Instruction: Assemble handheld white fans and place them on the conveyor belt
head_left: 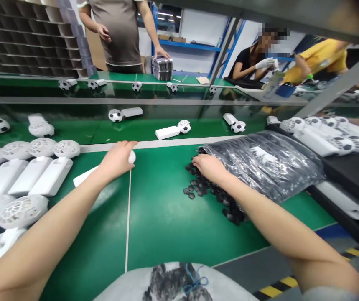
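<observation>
My left hand (117,158) is closed over the round head of a white handheld fan (83,175) that lies on the green bench. My right hand (209,166) rests with curled fingers on a pile of small black hexagon pieces (209,194) spilling from a black plastic bag (260,165). What the right fingers pinch is hidden.
Rows of white fans (25,167) lie at the left and more white fans (323,133) at the right. Finished football-patterned fans (173,130) ride the green conveyor beyond. A person in a grey shirt (118,33) stands across; others sit at the far right.
</observation>
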A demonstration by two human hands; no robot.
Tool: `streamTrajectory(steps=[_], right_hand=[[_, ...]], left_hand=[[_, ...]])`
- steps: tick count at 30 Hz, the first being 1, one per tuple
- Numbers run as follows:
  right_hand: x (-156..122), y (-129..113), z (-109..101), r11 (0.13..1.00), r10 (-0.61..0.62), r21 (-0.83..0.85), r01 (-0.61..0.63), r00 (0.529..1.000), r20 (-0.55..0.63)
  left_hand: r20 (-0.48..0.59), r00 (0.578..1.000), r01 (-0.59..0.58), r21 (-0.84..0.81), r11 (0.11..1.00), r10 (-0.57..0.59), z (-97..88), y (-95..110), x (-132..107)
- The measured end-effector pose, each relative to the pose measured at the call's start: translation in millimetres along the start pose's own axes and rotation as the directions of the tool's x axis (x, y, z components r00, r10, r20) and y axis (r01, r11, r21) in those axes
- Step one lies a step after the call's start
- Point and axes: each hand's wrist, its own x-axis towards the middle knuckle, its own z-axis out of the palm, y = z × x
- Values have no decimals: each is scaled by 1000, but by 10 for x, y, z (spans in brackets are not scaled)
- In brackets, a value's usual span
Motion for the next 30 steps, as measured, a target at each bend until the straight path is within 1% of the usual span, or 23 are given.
streamTrajectory(steps=[2, 3, 4, 7, 8, 10, 12, 15, 18, 20, 22, 24, 26, 28, 30], right_hand=[[-5, 8, 4, 1000, -4, -19, 4, 1000, -2], [-8, 16, 7, 1000, -17, -18, 17, 1000, -11], [-10, 25, 11, 999, -38, -19, 38, 999, -22], [4, 45, 21, 995, -100, -25, 99, 994, -38], [16, 45, 22, 994, -109, -29, 108, 994, -32], [44, 33, 20, 993, -116, -39, 115, 993, -19], [72, 11, 9, 991, -119, -55, 118, 993, -13], [85, -29, -26, 991, -109, -82, 107, 994, -15], [41, -80, -76, 992, -105, -77, 102, 994, -41], [-18, -136, -110, 993, -118, 1, 118, 990, -73], [-83, -211, -136, 979, -125, 147, 141, 986, -111], [-135, -288, -147, 937, -124, 311, 160, 983, -132], [-161, -343, -138, 889, -108, 432, 153, 986, -129], [-163, -358, -109, 858, -87, 498, 128, 991, -104], [-155, -341, -73, 854, -90, 503, 134, 990, -111]], left_hand=[[-12, 993, -115, -136, 984, 115, 15, 147, -29], [0, 989, -148, -193, 970, 151, 24, 174, -43], [30, 985, -157, -239, 958, 169, 36, 173, -54], [167, 974, -92, -333, 938, 155, 100, 104, -59], [186, 972, -66, -357, 932, 140, 125, 97, -54], [172, 977, -48, -401, 915, 127, 171, 154, -43], [142, 981, -65, -417, 907, 135, 196, 301, -40], [140, 975, -96, -426, 899, 171, 195, 577, -54], [141, 978, -85, -408, 909, 155, 181, 765, -78], [143, 979, -75, -399, 914, 142, 178, 815, -90], [146, 979, -73, -402, 913, 143, 179, 823, -95], [152, 977, -74, -412, 908, 149, 182, 811, -93], [156, 975, -81, -422, 903, 160, 188, 791, -88], [158, 968, -110, -435, 894, 196, 202, 767, -84], [153, 957, -153, -451, 879, 245, 221, 743, -84]])
